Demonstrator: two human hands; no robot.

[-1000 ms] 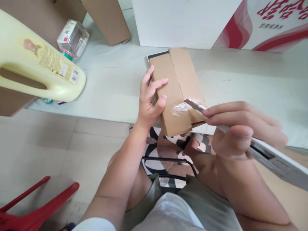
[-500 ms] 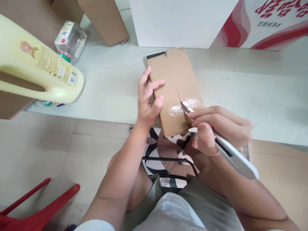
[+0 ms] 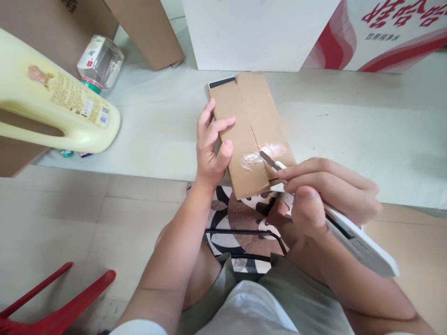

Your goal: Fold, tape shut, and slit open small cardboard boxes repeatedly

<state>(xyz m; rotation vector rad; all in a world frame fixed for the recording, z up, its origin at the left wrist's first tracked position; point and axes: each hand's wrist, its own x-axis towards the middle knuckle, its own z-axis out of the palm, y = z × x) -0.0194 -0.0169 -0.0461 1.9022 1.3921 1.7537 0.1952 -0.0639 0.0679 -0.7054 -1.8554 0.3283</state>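
A flat brown cardboard package (image 3: 228, 111) lies on the table and juts over its front edge. Clear tape (image 3: 252, 160) crosses its near part, and a lengthwise seam runs down to that tape. Something dark with a white rim (image 3: 221, 83) peeks out at the far end. My left hand (image 3: 213, 146) grips the left side of the package, fingers and thumb resting on its top. In my right hand (image 3: 328, 190) is a white utility knife (image 3: 363, 246), its bare blade pointing away from me. The blade tip is at the tape beside the seam; whether it touches is unclear.
A large yellow jug (image 3: 80, 102) lies at the left, near a clear plastic jar (image 3: 104, 63) with a green lid. White and red cartons (image 3: 244, 37) and brown boxes (image 3: 146, 32) line the back. A patterned stool (image 3: 223, 209) stands under the table edge, a red chair (image 3: 70, 302) lower left.
My right hand and the knife have shifted right and slightly toward me. The seam shows as a longer line above the tape. My left hand keeps its grip on the package.
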